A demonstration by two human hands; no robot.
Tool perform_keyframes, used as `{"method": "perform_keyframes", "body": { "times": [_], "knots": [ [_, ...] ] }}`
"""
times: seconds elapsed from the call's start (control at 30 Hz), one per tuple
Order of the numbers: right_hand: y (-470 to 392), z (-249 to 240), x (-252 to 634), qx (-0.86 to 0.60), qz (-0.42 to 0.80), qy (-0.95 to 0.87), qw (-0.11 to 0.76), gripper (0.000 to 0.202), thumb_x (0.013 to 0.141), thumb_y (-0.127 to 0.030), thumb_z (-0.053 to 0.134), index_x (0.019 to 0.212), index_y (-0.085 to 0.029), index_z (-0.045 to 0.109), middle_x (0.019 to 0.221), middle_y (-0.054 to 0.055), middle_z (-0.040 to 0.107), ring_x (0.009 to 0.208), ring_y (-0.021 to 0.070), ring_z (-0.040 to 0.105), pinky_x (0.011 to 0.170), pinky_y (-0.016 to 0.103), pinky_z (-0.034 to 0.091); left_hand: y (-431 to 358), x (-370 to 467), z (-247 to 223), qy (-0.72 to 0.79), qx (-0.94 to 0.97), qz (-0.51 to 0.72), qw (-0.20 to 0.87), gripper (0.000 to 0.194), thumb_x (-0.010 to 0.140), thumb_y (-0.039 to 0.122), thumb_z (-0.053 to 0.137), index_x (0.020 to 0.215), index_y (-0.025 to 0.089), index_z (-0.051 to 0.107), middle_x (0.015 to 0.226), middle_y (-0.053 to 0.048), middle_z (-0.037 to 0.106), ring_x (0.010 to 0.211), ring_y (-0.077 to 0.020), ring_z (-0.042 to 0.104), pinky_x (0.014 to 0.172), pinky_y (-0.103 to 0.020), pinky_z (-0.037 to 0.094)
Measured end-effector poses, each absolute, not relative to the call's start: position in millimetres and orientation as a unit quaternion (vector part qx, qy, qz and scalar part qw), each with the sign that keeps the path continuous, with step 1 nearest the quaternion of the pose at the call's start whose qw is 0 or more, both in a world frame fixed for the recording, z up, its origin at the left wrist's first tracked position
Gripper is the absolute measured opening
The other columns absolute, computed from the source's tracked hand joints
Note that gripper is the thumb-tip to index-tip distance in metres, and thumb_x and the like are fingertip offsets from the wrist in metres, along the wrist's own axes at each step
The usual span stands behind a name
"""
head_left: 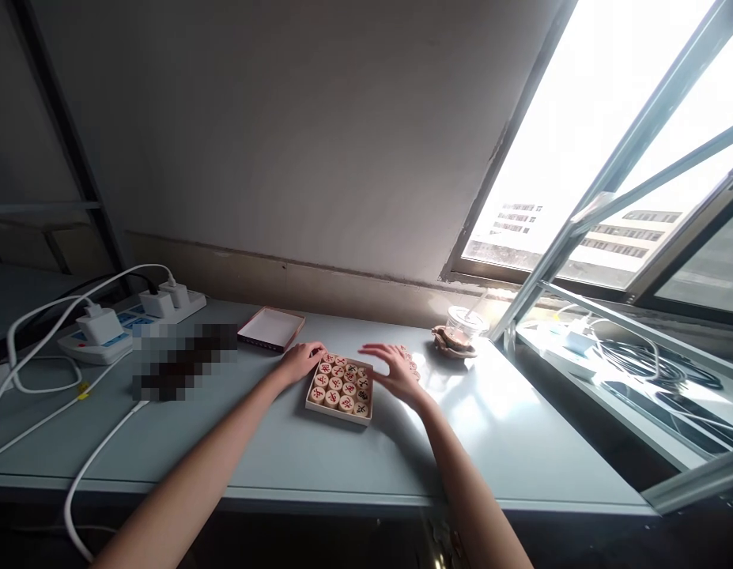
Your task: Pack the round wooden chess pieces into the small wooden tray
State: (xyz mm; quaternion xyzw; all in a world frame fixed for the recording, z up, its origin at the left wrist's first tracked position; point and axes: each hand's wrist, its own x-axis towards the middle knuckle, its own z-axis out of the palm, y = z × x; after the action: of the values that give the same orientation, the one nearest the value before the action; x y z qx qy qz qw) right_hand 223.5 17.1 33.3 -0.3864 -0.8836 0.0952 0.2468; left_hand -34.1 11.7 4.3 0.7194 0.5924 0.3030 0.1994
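- Square, shallow, light-coloured box tray (338, 418): positioned at the centre of the frame, flat on the grey-blue counter (271, 466).
- Tray contents: round, pale wooden game pieces (334, 382) in rows, faces up. Engraved characters are red toward the left side and dark toward the right side.
- Left hand (302, 363): at the upper left corner of the tray, fingers slightly curled and touching that corner. Whether they grip the tray or a piece cannot be determined.
- Right hand (397, 378): at the right side of the tray, fingers spread and well apart from the thumb. The thumb is near the right rim; no piece is visible between thumb and fingers.
- Loose round wooden pieces (413, 365): on the counter just beyond the right hand, partly hidden by it; count not determinable.
- Shallow square box lid with a white interior and dark red sides (272, 327): upper left of the tray, open side up, apart from it.
- Clear plastic cup (464, 322): right of centre, at a brown, irregularly shaped object (450, 344).
- White power strip (191, 301): left of the frame, fitted with white block adapters (101, 325) and white cables (46, 338).
- Coiled black cables (644, 365): right of the frame, beyond the metal frame (535, 280).
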Motion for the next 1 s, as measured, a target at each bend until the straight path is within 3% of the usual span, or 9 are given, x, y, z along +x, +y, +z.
{"method": "perform_keyframes", "body": {
  "times": [0.2, 0.37, 0.47, 0.63, 0.73, 0.87, 1.0],
  "knots": [
    [0, 33, 202, -0.338, 0.114, -0.908, 0.220, 0.020, 0.087, -0.032, 0.059, 0.106, -0.033, 0.065, 0.118, 0.000, 0.061, 0.110, 0.0186, 0.053, 0.106, 0.045, 0.029, 9, -32, 8, 0.591, 0.717, 0.304, 0.209, 0.036, 0.085, 0.041, 0.036, 0.088, 0.020, 0.065, 0.095, -0.006, 0.071, 0.090, -0.0206, 0.063, 0.080, -0.029, 0.045],
    [9, 37, 212, -0.383, 0.094, -0.883, 0.254, 0.023, 0.086, -0.047, 0.057, 0.100, -0.031, 0.066, 0.115, 0.002, 0.062, 0.110, 0.0217, 0.053, 0.105, 0.049, 0.028, 10, -33, 7, 0.588, 0.719, 0.307, 0.209, 0.035, 0.085, 0.040, 0.036, 0.087, 0.020, 0.065, 0.094, -0.005, 0.071, 0.088, -0.0200, 0.063, 0.079, -0.028, 0.045],
    [15, 41, 226, -0.439, 0.047, -0.860, 0.257, 0.023, 0.087, -0.047, 0.054, 0.098, -0.029, 0.065, 0.113, 0.002, 0.063, 0.108, 0.0217, 0.054, 0.106, 0.052, 0.024, 10, -33, 6, 0.591, 0.717, 0.308, 0.207, 0.035, 0.085, 0.041, 0.036, 0.087, 0.020, 0.065, 0.093, -0.005, 0.071, 0.087, -0.0202, 0.063, 0.077, -0.028, 0.044],
    [24, 33, 244, -0.513, -0.070, -0.829, 0.213, 0.019, 0.089, -0.029, 0.051, 0.102, -0.026, 0.063, 0.114, 0.005, 0.062, 0.112, 0.0249, 0.051, 0.108, 0.061, 0.011, 11, -34, 4, 0.579, 0.719, 0.314, 0.221, 0.036, 0.085, 0.043, 0.035, 0.086, 0.020, 0.064, 0.093, -0.005, 0.070, 0.089, -0.0202, 0.062, 0.079, -0.029, 0.043],
    [24, 29, 244, -0.528, -0.097, -0.818, 0.208, 0.037, 0.085, -0.013, 0.047, 0.118, -0.024, 0.057, 0.124, 0.008, 0.057, 0.117, 0.0263, 0.047, 0.109, 0.062, 0.008, 10, -34, 4, 0.581, 0.719, 0.312, 0.221, 0.037, 0.085, 0.043, 0.035, 0.087, 0.020, 0.064, 0.094, -0.005, 0.070, 0.090, -0.0207, 0.062, 0.079, -0.029, 0.043],
    [17, 39, 234, -0.445, 0.048, -0.863, 0.234, 0.036, 0.086, -0.022, 0.050, 0.121, -0.030, 0.056, 0.125, 0.004, 0.056, 0.116, 0.0228, 0.049, 0.109, 0.053, 0.021, 11, -34, 5, 0.579, 0.721, 0.312, 0.220, 0.037, 0.085, 0.044, 0.035, 0.087, 0.020, 0.064, 0.093, -0.005, 0.070, 0.089, -0.0205, 0.062, 0.079, -0.029, 0.043],
    [6, 47, 223, -0.319, 0.180, -0.913, 0.179, 0.034, 0.080, -0.037, 0.064, 0.114, -0.035, 0.063, 0.121, 0.000, 0.058, 0.114, 0.0204, 0.051, 0.102, 0.040, 0.035, 11, -34, 5, 0.581, 0.718, 0.314, 0.221, 0.036, 0.085, 0.044, 0.036, 0.087, 0.020, 0.064, 0.095, -0.005, 0.071, 0.089, -0.0208, 0.063, 0.079, -0.029, 0.044]
  ]
}}
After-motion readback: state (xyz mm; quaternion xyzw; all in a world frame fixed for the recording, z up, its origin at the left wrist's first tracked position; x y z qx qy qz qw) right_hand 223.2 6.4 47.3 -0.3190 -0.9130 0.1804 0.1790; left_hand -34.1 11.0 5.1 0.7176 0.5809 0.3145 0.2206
